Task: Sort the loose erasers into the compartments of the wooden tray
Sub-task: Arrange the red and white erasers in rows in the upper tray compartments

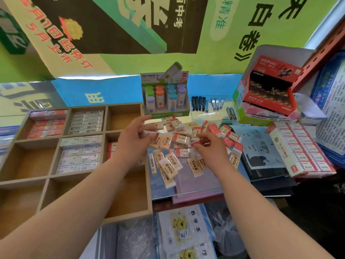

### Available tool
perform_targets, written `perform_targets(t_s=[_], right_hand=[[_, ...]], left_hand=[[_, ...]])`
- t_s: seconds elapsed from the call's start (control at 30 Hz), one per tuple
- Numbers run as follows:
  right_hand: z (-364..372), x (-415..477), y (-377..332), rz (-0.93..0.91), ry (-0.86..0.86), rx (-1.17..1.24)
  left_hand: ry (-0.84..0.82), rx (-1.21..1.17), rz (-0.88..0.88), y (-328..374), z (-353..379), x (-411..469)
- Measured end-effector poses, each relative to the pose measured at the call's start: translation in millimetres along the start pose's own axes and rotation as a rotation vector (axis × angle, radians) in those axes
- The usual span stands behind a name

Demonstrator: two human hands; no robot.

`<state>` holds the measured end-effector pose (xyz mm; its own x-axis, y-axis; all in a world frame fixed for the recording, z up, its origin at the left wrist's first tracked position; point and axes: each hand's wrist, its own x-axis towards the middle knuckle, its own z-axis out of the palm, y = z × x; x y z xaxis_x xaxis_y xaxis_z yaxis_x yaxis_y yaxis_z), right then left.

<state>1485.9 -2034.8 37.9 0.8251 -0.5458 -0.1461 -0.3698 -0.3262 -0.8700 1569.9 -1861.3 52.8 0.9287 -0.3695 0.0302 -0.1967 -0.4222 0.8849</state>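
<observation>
A heap of loose erasers (179,141), cream and red-and-white wrapped, lies on a glass top right of the wooden tray (56,176). My left hand (132,139) hovers at the heap's left edge and holds a white eraser (147,132) in its fingers. My right hand (211,146) is over the middle of the heap and pinches a red-wrapped eraser (198,142). Three tray compartments hold stacked erasers: back left (46,124), back middle (86,122), centre (80,154). A few red ones (111,148) show behind my left wrist.
A green display box of coloured correction tapes (165,96) stands behind the heap. Nail clippers (207,103) lie to its right, beside a red open carton (268,94). A long box of erasers (300,148) sits at right. Notebooks (186,230) lie near the front edge.
</observation>
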Motion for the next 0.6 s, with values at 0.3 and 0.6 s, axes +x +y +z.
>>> perform_targets(t_s=[0.3, 0.6], right_hand=[[43.0, -11.9, -55.8, 0.061, -0.283, 0.442], [93.4, -26.1, -79.9, -0.137, -0.408, 0.035]], left_hand=[[0.12, 0.267, -0.024, -13.3, -62.5, -20.5], [-0.04, 0.31, -0.068, -32.6, -88.7, -29.6]])
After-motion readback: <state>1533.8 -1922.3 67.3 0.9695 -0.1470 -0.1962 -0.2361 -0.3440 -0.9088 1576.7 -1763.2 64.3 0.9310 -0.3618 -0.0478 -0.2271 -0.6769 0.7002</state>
